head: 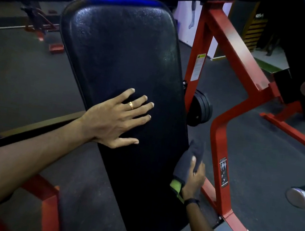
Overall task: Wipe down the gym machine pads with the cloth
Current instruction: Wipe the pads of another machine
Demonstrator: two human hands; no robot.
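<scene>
The left hand (115, 119) lies flat on the black pad (120, 57) near its left edge, fingers (139, 102) straight and spread, a ring (131, 105) on one. The right hand (194, 177) is at the pad's right edge, fingers curled around a grey cloth (190, 159) that seems to press against the pad's side; a green patch (175, 185) shows below it, perhaps part of the cloth. A red frame (221, 128) stands just beside that hand, with black weight plates (200, 110) behind the pad's right edge.

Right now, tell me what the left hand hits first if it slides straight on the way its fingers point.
Nothing at first: the left hand would slide over more black pad, then probably meet the red frame upright; depth is unclear.
</scene>
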